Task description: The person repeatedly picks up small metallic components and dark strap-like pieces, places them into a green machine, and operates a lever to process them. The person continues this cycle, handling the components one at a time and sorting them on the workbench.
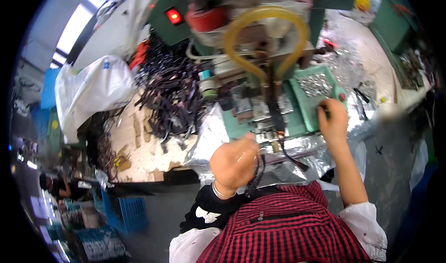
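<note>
My left hand (pixel 234 162) is closed around a thin black strap (pixel 256 172) that hangs down from it, close to the base of a small green press machine (pixel 260 68). My right hand (pixel 332 120) reaches into a green tray (pixel 304 100) at the right of the machine; its fingers pinch at small shiny metal pieces (pixel 315 84) heaped there. What it holds between the fingertips is too small to make out. A yellow hose (pixel 265 21) loops over the machine's front.
A big tangle of black straps (pixel 169 93) lies on the worn bench (pixel 139 147) at the left, beside a white plastic bag (pixel 93 93). Silver foil sheeting (pixel 209 137) covers the bench edge. More metal bits (pixel 348 63) are scattered at the right. Another person (pixel 58 185) sits far left.
</note>
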Demonstrator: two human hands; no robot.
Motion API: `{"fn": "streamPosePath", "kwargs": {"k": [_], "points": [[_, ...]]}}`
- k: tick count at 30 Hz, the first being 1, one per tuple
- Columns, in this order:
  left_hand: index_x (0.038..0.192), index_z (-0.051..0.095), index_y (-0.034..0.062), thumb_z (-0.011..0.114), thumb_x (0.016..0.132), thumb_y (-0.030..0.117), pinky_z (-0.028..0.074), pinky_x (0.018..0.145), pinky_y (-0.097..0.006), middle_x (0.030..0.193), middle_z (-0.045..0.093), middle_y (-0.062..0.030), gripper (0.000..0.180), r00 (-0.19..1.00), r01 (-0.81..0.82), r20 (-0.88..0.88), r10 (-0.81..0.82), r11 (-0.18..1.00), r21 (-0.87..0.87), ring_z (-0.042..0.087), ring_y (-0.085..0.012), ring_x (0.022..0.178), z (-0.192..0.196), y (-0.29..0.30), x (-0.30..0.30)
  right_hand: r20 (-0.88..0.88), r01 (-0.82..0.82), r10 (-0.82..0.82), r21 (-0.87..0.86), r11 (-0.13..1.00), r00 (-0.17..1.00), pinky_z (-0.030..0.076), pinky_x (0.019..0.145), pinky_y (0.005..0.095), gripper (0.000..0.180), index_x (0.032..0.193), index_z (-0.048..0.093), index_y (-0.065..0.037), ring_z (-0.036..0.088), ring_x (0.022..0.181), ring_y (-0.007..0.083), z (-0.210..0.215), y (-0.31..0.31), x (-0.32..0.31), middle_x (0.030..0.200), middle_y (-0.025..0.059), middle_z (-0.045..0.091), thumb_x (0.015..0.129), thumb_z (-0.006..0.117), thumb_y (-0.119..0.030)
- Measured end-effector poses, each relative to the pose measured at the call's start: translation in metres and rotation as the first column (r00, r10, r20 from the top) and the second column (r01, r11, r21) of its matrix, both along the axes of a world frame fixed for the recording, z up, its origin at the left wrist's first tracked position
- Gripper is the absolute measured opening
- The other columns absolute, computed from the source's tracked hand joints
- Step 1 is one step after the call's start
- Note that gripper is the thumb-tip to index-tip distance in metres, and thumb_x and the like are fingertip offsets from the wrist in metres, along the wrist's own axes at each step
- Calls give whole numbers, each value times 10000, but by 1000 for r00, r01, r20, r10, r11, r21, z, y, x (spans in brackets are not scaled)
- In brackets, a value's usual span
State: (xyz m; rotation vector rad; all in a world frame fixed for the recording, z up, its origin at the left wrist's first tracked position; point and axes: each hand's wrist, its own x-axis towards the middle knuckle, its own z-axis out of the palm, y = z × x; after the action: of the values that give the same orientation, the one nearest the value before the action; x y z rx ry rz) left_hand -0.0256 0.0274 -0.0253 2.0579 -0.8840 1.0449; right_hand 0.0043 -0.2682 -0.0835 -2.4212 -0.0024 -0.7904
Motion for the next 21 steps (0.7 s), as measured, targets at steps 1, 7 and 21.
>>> {"fn": "streamPosePath", "kwargs": {"k": [1, 7, 21], "points": [[1060, 696, -1, 715, 789, -90, 522, 718, -313, 950, 698, -134, 286, 954, -292, -102, 281, 949, -118, 660, -252, 827, -13, 5, 4, 8, 16, -17, 124, 992, 1000, 513, 750, 387, 93, 905, 665, -21, 652, 802, 282, 0, 0, -7, 858, 106, 665, 819, 700, -31], [1138, 669, -37, 769, 831, 97, 548, 797, -321, 1088, 687, -160, 350, 666, -375, -739, 106, 904, -208, 678, -236, 941, -102, 68, 83, 24, -103, 100, 326, 940, 995, 515, 791, 293, 177, 1071, 700, -9, 662, 834, 188, 25, 30, 14, 924, 98, 702, 900, 651, -9], [953, 720, 58, 688, 834, 48, 500, 758, -379, 938, 664, -107, 123, 640, -722, -321, 698, 689, 60, 632, -303, 866, -52, 166, 71, -8, 28, -27, 365, 930, 1000, 487, 847, 305, 129, 1019, 697, 8, 645, 910, 188, 25, -4, -36, 946, 76, 700, 907, 635, -9]]}}
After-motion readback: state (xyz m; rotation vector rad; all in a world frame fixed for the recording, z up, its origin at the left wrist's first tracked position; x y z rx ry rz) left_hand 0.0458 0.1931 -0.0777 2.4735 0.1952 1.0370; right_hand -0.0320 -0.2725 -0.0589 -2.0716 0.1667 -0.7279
